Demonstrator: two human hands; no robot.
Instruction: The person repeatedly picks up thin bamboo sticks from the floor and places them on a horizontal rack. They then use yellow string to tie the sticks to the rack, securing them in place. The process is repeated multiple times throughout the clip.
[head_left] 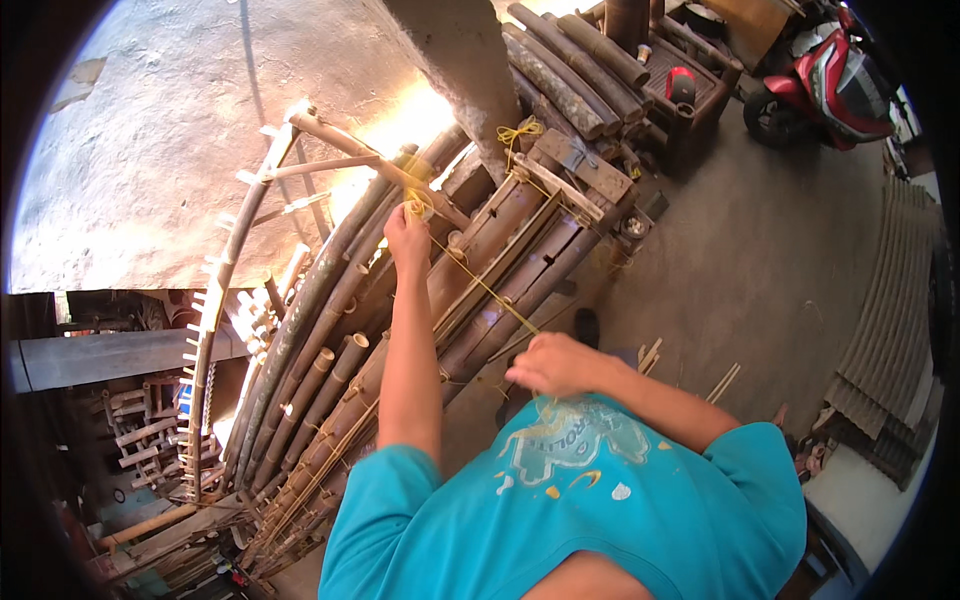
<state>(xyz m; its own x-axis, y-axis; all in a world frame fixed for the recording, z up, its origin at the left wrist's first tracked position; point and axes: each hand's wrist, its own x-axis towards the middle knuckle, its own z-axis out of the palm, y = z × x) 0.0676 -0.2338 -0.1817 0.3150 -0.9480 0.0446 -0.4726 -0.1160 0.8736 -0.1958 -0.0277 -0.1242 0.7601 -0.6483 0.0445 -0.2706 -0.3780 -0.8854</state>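
My left hand [408, 238] is raised over the bamboo and closed on a loose bundle of yellow string [418, 204]. From there a strand of the string runs taut, slanting down across the bamboo poles to my right hand [562, 364]. That hand is closed in front of my chest, with the strand's end at its fingers. Beneath the strand lie long split or slotted bamboo poles [520, 215], lashed with yellow ties. More yellow string [522, 131] is looped at the far end of the poles, beside a wooden block [580, 168].
A curved bamboo frame with short pegs [215, 300] leans at the left against a pale wall [150, 180]. Thick bamboo logs [575, 70] are stacked at the back. A red motorcycle [830, 85] stands far right, and corrugated sheets [885, 320] lie along the right side.
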